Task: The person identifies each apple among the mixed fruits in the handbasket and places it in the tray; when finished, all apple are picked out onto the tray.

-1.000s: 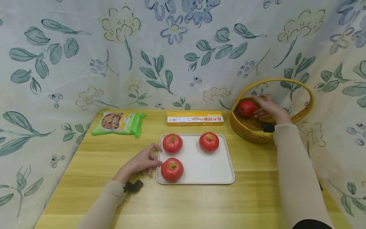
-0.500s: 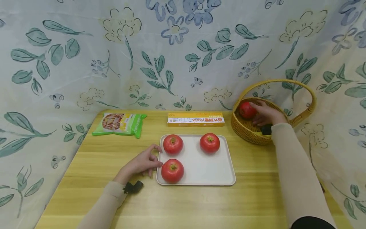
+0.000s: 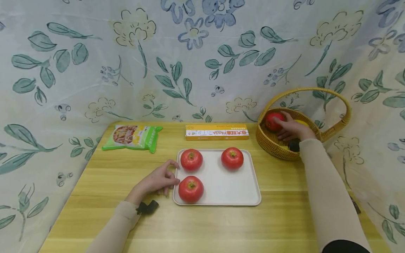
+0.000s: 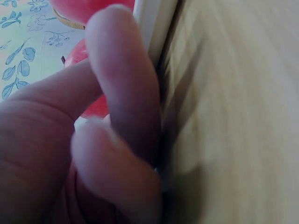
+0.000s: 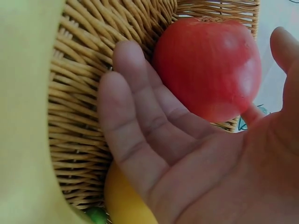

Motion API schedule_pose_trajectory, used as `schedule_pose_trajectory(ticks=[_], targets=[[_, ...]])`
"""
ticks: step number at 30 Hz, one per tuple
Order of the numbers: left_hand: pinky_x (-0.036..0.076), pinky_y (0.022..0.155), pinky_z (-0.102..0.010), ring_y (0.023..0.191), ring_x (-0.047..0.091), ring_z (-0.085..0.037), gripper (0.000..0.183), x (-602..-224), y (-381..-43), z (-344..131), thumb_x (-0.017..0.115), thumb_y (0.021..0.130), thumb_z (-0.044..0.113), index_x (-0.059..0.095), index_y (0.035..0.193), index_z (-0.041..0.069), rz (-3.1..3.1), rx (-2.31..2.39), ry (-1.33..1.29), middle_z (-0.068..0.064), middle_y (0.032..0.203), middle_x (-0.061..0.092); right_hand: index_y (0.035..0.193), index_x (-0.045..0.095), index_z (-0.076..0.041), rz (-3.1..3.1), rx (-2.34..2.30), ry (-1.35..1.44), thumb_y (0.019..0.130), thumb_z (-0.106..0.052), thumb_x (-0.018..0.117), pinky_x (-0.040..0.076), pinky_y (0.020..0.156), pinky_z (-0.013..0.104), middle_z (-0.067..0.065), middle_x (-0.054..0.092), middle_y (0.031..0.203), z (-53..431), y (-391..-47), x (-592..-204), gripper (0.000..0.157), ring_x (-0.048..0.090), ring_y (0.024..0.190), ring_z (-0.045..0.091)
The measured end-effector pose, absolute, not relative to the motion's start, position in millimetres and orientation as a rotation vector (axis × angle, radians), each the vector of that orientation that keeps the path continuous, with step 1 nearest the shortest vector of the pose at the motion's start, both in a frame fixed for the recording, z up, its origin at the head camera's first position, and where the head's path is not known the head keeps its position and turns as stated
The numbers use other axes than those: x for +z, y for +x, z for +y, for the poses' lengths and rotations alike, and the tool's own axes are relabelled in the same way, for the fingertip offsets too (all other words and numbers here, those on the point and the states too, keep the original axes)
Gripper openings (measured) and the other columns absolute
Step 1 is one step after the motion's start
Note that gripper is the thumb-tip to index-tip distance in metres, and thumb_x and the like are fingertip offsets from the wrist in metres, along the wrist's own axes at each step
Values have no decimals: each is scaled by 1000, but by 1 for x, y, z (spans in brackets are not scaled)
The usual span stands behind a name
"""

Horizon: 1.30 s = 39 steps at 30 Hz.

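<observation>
My left hand (image 3: 159, 178) holds the left rim of a white tray (image 3: 226, 191), thumb and forefinger at the edge and the other fingers bent close to the tabletop. Three red apples sit on the tray: an apple (image 3: 191, 160) at the back left, an apple (image 3: 191, 189) at the front left and an apple (image 3: 232, 158) at the back right. Inside a wicker basket (image 3: 275, 151), my right hand (image 3: 294, 127) reaches round another red apple (image 5: 208, 67). In the right wrist view its fingers lie loosely extended beside and behind this apple, and the thumb stands apart from it.
Under the right hand, a yellow fruit (image 5: 126, 200) and a small green piece (image 5: 96, 214) show in the basket. A tall handle (image 3: 343, 105) arches over it. Behind the tray lie a pasta box (image 3: 217, 132) and, farther left, a green food bag (image 3: 132, 137).
My right hand has moved left and lower into the basket, from beside the apple to around it. The left hand and the tray have stayed in place.
</observation>
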<state>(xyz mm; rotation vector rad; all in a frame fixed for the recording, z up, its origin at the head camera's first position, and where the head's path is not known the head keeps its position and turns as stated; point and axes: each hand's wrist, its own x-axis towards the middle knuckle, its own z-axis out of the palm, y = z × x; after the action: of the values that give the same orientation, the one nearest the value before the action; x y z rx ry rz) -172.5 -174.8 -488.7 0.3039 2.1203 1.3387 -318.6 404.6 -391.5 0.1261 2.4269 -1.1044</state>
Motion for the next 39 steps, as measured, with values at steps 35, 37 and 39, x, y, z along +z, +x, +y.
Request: schedule_pose_trajectory(ticks=[35, 37, 39], targets=[[43, 44, -25, 48, 61, -17, 58, -494, -175, -175, 79, 96, 35, 42, 139, 22, 2122, 1324, 287, -4, 79, 68, 164, -29, -17, 2430, -1126, 176, 109, -60, 32, 63, 86, 53, 28, 77, 103, 404, -331, -404, 93, 78, 83, 32], [43, 44, -25, 48, 61, -17, 58, -494, -175, -175, 80, 96, 35, 42, 139, 21, 2123, 1324, 290, -4, 78, 68, 164, -29, -15, 2415, -1135, 177, 110, -58, 32, 63, 86, 54, 29, 77, 102, 401, -329, -401, 92, 78, 83, 34], [43, 44, -26, 48, 60, -17, 59, -493, -174, -175, 79, 96, 35, 42, 139, 20, 2126, 1327, 294, -4, 78, 67, 164, -29, -14, 2408, -1138, 178, 110, -58, 32, 62, 86, 55, 29, 77, 102, 401, -329, -400, 92, 78, 83, 34]])
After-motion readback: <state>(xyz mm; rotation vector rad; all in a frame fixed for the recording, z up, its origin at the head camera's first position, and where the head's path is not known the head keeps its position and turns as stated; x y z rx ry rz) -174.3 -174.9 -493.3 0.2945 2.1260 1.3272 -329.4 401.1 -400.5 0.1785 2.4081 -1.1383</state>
